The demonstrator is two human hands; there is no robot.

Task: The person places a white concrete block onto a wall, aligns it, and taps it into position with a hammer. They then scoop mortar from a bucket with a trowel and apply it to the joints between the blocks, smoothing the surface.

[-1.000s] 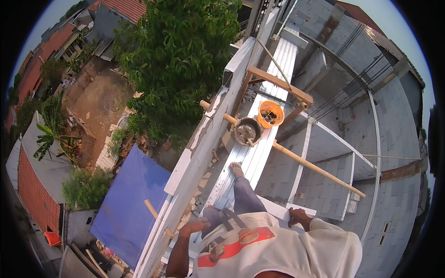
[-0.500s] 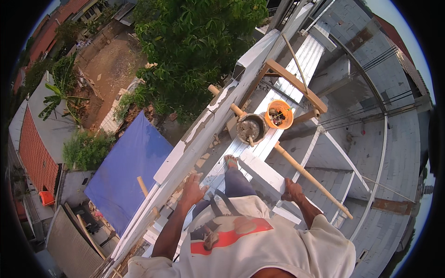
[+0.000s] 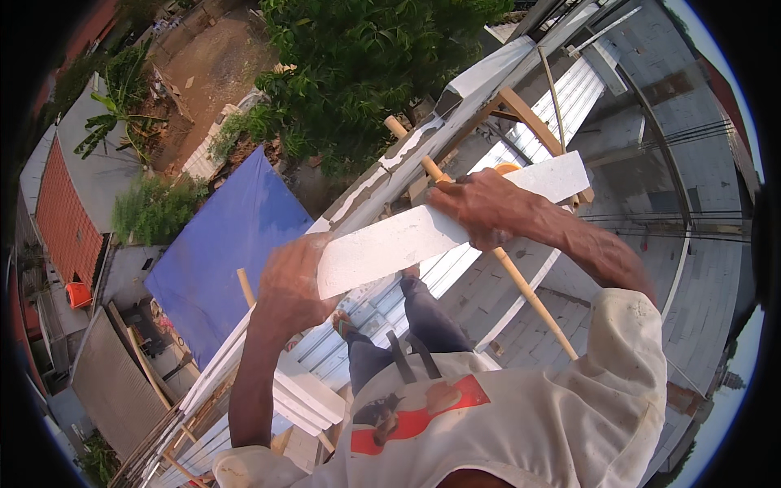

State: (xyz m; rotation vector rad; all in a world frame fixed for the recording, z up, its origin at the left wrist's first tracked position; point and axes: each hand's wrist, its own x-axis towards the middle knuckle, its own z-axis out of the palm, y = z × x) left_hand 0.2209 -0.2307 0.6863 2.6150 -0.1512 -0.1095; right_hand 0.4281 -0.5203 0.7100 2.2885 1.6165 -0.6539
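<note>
My left hand (image 3: 294, 272) grips the left end of a long white lightweight block (image 3: 378, 248), held diagonally in front of my chest. My right hand (image 3: 480, 207) is wrapped over the block farther along, and the block's right end sticks out past it. An orange bucket (image 3: 504, 167) is mostly hidden behind the block and hand. Below, my feet and legs stand on white ribbed boards (image 3: 573, 114) alongside the narrow top of a block wall (image 3: 370, 183) with mortar along it.
A wooden frame (image 3: 529, 118) and bamboo poles (image 3: 533, 297) cross the walkway. More white blocks (image 3: 313, 386) are stacked at lower left. Left of the wall is a drop toward a blue tarp (image 3: 220, 236), roofs and a tree. Block-walled rooms (image 3: 683, 309) lie below on the right.
Both hands have come up and toward the wall side, lifting the block, which now covers much of the buckets. My left hand has closed on it. The view has shifted.
</note>
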